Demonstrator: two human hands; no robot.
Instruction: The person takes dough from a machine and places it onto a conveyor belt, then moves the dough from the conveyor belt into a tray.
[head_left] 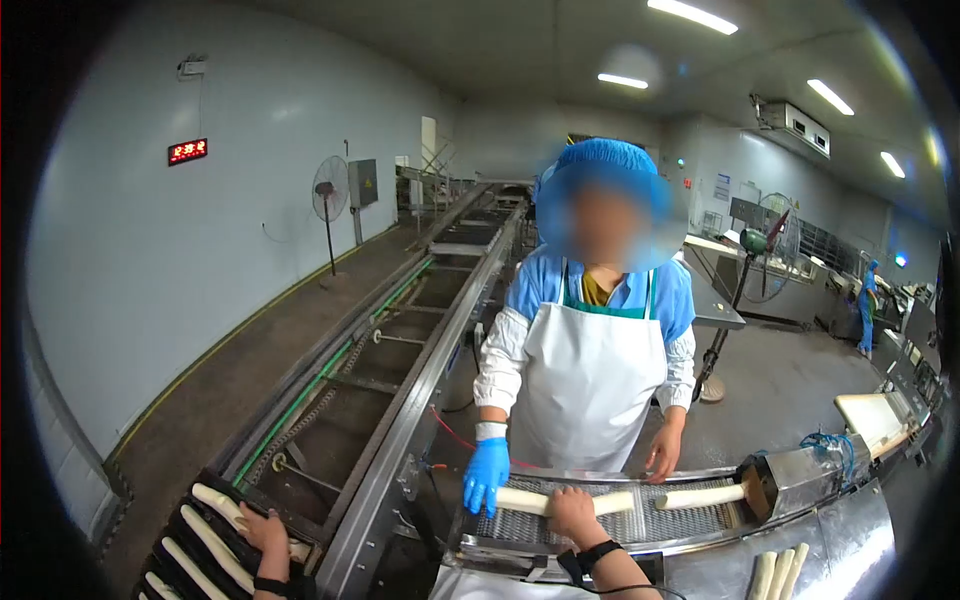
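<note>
Conveyor (692, 522) under rolls (703, 496), pale wall (120, 230)

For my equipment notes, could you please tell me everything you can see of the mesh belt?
The mesh belt is grey and looks metallic, with a fine, open pattern. It lies flat, running sideways in front of a co-worker, toward a boxy metal housing at the right. Pale rolls lie on it; the right hand is on one. Whether it is moving cannot be told.
</note>
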